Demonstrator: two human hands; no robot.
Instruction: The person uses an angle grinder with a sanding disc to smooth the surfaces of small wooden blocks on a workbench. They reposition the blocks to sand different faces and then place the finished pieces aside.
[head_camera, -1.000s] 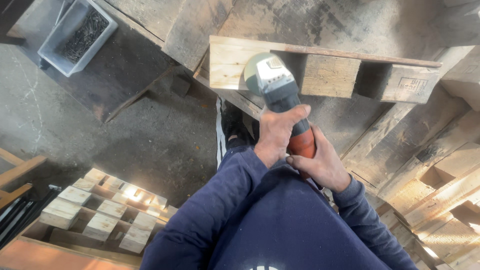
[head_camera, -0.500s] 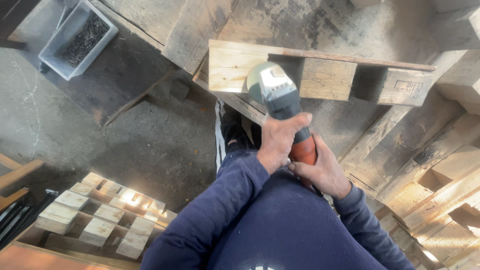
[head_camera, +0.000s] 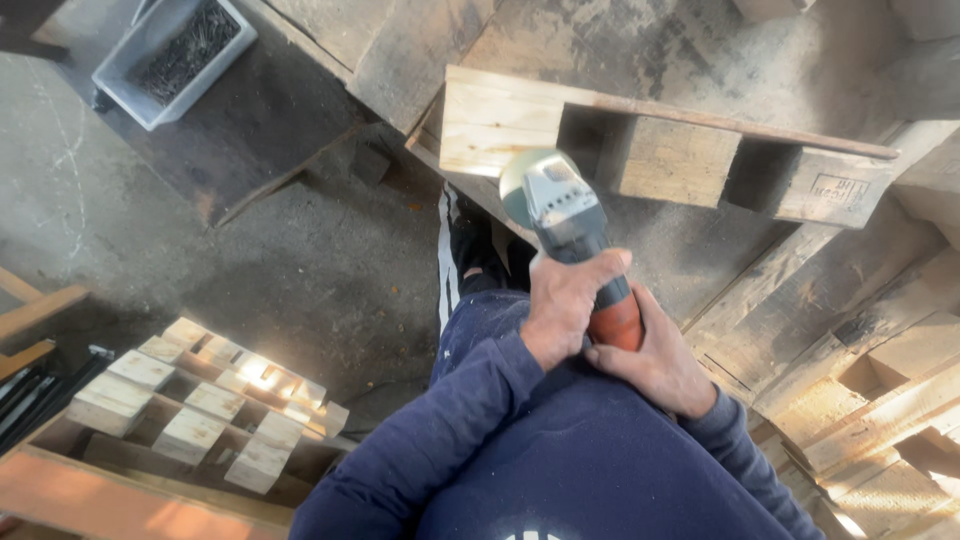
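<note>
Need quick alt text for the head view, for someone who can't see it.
Both hands, left hand ahead of right hand, hold an angle grinder with its disc at the edge of a wooden pallet. A grey bin of nails sits far left; stacked wooden blocks lie lower left.

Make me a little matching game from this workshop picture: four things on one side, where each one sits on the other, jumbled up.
Things:
1. angle grinder
2. grey bin of nails
3. stack of wooden blocks
4. pallet piece

Places:
A. top left, on the floor
B. held in both hands, left hand and right hand
C. bottom left, in sunlight
D. just ahead of the grinder's disc

Pairs: 1-B, 2-A, 3-C, 4-D
</note>
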